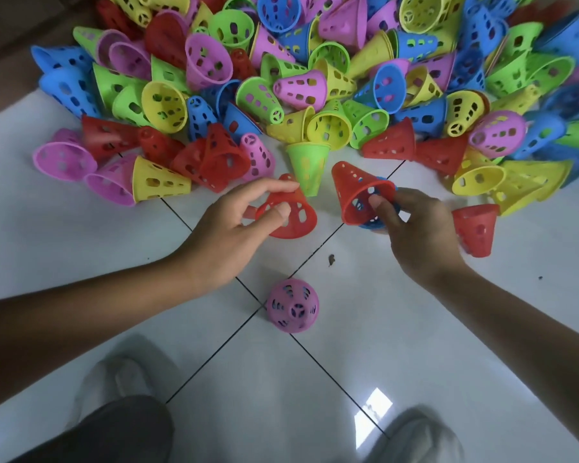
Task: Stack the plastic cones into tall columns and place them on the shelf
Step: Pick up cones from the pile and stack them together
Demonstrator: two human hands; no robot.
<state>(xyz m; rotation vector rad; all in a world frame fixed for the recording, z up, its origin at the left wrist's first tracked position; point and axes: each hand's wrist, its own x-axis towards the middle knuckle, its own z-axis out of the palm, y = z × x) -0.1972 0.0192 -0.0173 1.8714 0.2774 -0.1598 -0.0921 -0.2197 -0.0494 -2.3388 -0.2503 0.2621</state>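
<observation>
A big heap of perforated plastic cones (281, 61) in red, blue, green, yellow and pink covers the far part of the white tiled floor. My left hand (234, 228) grips a red cone (298, 218) between thumb and fingers, just above the floor. My right hand (415, 228) pinches the rim of another red cone (355, 188) that lies tilted with its open mouth toward me; a blue cone (378, 222) shows beneath it in the same hand. A pink cone (293, 305) stands upright on the floor between my forearms.
A lone red cone (475, 228) lies to the right of my right hand. A green cone (308, 165) points toward me at the heap's front edge. My knees and shoes (415, 436) are at the bottom. No shelf is in view.
</observation>
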